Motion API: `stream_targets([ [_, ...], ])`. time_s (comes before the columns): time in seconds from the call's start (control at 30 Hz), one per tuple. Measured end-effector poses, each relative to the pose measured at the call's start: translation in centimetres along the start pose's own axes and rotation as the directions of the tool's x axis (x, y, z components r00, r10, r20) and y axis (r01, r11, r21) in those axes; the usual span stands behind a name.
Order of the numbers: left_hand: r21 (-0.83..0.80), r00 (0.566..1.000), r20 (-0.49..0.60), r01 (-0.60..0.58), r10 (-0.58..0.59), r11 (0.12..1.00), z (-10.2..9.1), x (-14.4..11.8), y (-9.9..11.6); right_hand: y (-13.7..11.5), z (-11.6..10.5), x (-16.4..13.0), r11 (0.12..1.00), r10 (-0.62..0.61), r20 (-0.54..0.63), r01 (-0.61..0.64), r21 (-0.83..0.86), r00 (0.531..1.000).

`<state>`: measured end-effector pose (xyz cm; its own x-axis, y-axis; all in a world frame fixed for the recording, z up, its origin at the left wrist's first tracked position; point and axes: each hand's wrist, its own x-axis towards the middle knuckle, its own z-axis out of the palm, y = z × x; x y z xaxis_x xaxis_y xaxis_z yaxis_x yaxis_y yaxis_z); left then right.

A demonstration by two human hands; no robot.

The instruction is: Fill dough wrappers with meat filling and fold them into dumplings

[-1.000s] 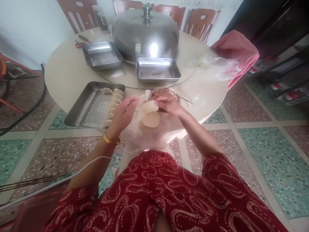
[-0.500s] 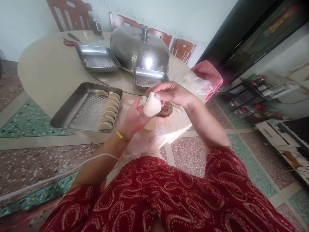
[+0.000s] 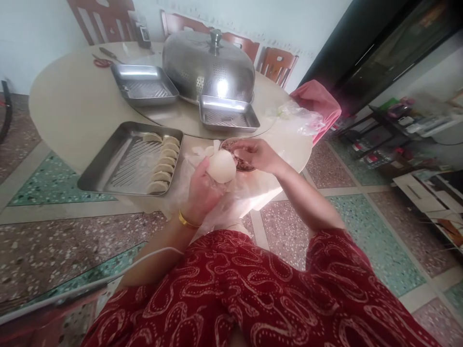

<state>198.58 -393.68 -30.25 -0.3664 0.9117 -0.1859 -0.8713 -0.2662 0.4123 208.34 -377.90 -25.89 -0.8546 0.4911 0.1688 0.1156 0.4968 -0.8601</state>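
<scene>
In my left hand (image 3: 207,189) lies a round, pale dumpling wrapper (image 3: 221,166), with the thumb up along its edge. My right hand (image 3: 258,155) reaches over a bowl of minced filling (image 3: 243,166), fingers curled together at the filling. Whatever they pinch is too small or too hidden to make out. Left of my hands, folded dumplings (image 3: 164,167) line the right side of a large metal tray (image 3: 94,177). Further pale wrappers (image 3: 205,150) sit on the table between the tray and the bowl, partly behind my left hand.
A large domed steel lid (image 3: 208,62) stands at the back of the round table (image 3: 68,103). Two smaller metal trays (image 3: 144,99) (image 3: 229,126) are in front of it. Red-handled scissors (image 3: 102,62) lie far left; a plastic bag (image 3: 300,118) and pink cloth (image 3: 320,103) are at right.
My right hand has let go of the wrapper and moved right and down to the bowl of filling. The wrapper now rests in my left hand alone, opened flat.
</scene>
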Motion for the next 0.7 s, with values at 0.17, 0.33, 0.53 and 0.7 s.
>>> stream_targets([
  [0.17,0.033,0.997,-0.038,0.062,-0.061,0.998,0.4,-0.9,-0.4,6.0,-4.4,-4.0,0.893,0.441,-0.416,-0.339,0.297,0.795],
  [0.33,-0.023,0.958,-0.039,0.284,-0.285,0.959,0.3,-1.5,-2.9,11.8,-3.9,-6.2,0.753,0.625,-0.302,-0.453,0.477,0.720],
  [0.53,0.030,0.858,-0.190,0.492,-0.478,0.870,-0.5,-1.2,-6.8,13.7,-0.5,-6.1,0.656,0.648,-0.154,-0.444,0.610,0.745],
  [0.7,0.050,0.874,-0.204,0.459,-0.441,0.887,-2.1,0.0,-8.3,13.2,0.4,-7.3,0.654,0.623,-0.137,-0.417,0.632,0.770],
])
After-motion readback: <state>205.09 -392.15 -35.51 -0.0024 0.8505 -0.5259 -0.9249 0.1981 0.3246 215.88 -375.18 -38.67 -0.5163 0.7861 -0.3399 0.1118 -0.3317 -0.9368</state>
